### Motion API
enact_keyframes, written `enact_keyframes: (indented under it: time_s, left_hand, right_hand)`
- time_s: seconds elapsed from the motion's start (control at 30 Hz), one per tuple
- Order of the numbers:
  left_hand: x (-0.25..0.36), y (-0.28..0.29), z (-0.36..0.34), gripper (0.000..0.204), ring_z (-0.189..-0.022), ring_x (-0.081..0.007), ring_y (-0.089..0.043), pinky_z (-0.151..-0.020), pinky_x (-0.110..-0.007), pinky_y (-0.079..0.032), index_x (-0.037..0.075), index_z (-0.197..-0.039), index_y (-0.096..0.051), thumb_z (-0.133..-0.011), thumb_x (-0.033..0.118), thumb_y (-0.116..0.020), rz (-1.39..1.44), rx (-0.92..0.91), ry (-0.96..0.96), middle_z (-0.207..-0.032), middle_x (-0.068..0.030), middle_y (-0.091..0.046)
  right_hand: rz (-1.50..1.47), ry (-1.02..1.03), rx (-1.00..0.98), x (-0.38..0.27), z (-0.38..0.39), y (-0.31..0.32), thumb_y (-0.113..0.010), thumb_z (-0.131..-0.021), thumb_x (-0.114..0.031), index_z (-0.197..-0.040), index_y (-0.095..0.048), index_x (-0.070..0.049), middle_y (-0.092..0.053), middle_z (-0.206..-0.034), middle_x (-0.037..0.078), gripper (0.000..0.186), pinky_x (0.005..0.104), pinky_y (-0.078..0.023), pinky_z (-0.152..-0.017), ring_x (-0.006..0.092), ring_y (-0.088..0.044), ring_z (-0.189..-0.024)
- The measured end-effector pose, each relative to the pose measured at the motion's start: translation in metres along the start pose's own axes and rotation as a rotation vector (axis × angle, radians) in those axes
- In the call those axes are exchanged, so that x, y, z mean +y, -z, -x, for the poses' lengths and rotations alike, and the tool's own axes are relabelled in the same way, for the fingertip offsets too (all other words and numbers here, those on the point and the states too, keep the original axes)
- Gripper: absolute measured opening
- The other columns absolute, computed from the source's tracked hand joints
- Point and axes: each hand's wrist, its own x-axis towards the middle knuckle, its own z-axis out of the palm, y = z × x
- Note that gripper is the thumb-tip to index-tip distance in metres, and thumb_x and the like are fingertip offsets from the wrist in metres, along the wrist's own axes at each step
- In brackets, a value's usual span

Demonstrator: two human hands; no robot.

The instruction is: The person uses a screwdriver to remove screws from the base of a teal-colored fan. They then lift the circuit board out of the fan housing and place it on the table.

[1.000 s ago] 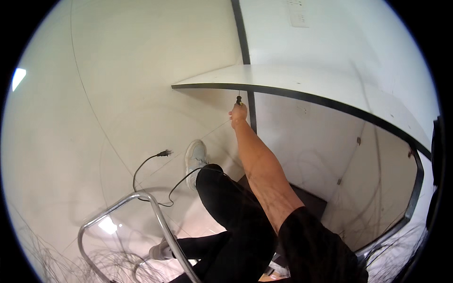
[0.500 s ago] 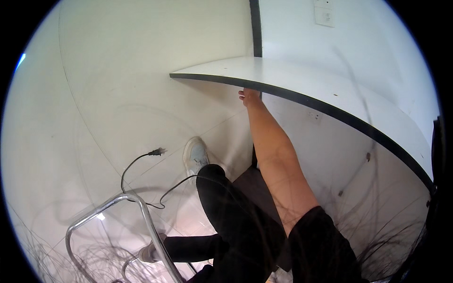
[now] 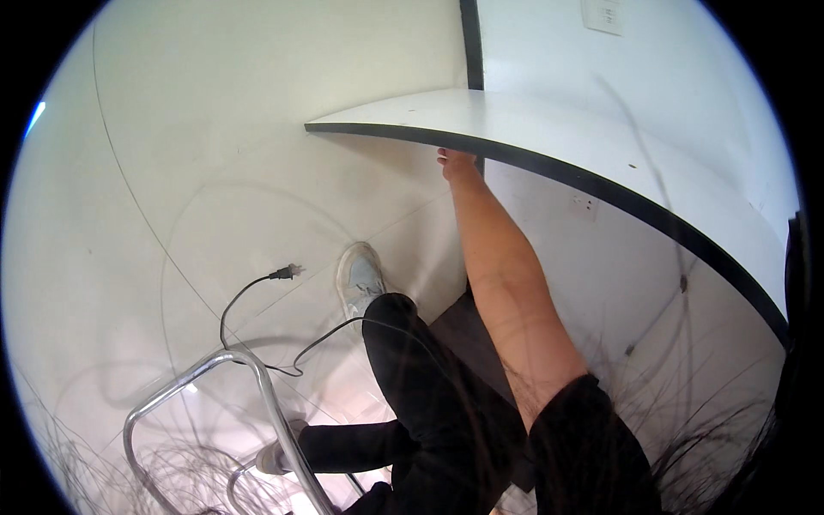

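Observation:
My right arm, in a short black sleeve, stretches forward from the lower right. At its end my right hand [image 3: 460,165] is just below the dark front edge of a white curved tabletop [image 3: 549,130]. The tabletop hides most of the hand. A few fingertips show on its left side and look curled in; whatever they may hold is out of sight. My left hand does not show.
On the pale tiled floor, a black power cord ends in a plug [image 3: 287,272] and runs across my black-trousered leg [image 3: 412,352]. A bent chrome tube frame [image 3: 266,386] stands lower left. Wall outlets [image 3: 603,15] are above and below the tabletop.
The tabletop and the wall outlet sit slightly higher in view. My right hand stays under the tabletop's edge, its fingertips still curled. The cord and the chrome frame have hardly moved.

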Motion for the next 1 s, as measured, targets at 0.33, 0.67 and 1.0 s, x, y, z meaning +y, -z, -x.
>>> enact_keyframes:
  time_s: [0.33,0.67,1.0]
  left_hand:
    - [-0.017,0.021,0.037,0.028,-0.076,-0.0361,-0.065,-0.069,-0.049,-0.054,0.0,-0.118,-0.063,-0.104,0.024,-0.058,0.045,0.076,-0.095,-0.095,-0.0208,-0.069]
    - [-0.036,0.045,0.107,0.028,-0.076,-0.0352,-0.065,-0.069,-0.048,-0.054,-0.001,-0.118,-0.062,-0.104,0.023,-0.057,-0.011,0.213,-0.23,-0.096,-0.0206,-0.068]
    - [-0.096,-0.01,0.224,0.028,-0.076,-0.0342,-0.064,-0.07,-0.047,-0.054,-0.002,-0.119,-0.061,-0.104,0.021,-0.057,-0.198,-0.049,-0.571,-0.097,-0.0205,-0.068]
  right_hand:
    - [-0.285,-0.118,0.248,-0.01,0.178,-0.048,-0.048,-0.108,-0.035,-0.111,-0.052,-0.01,-0.057,-0.08,0.007,0.026,0.0343,-0.042,-0.045,0.0194,-0.054,-0.056]
    - [-0.683,-0.602,0.307,-0.116,0.418,-0.061,-0.044,-0.101,-0.012,-0.111,-0.055,-0.008,-0.059,-0.087,0.012,0.016,0.0368,-0.045,-0.054,0.0222,-0.058,-0.066]
    - [-1.213,-0.686,-0.333,-0.194,0.584,0.074,-0.048,-0.107,-0.023,-0.117,-0.053,-0.003,-0.062,-0.097,0.012,0.023,0.0366,-0.05,-0.068,0.0204,-0.058,-0.074]
